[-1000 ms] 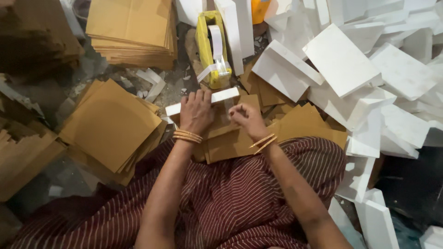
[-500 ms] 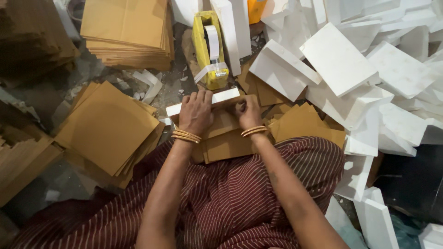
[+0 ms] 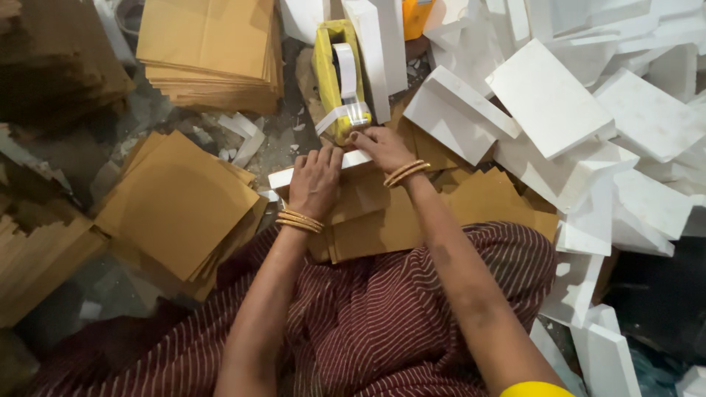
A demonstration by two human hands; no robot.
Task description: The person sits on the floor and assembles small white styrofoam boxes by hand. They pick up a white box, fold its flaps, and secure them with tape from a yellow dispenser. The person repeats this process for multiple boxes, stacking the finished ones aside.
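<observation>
Left hand (image 3: 315, 182): grip flat, fingers spread on white foam strip (image 3: 283, 176) | right hand (image 3: 381, 147): grip pinching tape end (image 3: 351, 116) at yellow tape dispenser (image 3: 327, 70) | brown card (image 3: 375, 213) beneath both.

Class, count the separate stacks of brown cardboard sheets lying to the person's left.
3: a tall stack at top, a fanned stack beside the left hand, a shadowed pile top left. More may be hidden.

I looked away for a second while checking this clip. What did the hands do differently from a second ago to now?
The right hand moved forward off the cardboard and now reaches the tape end at the yellow tape dispenser; whether it grips the tape is unclear. The left hand stayed pressed on the white foam strip and the folded cardboard under it. The cardboard stacks and foam blocks have not moved.
</observation>
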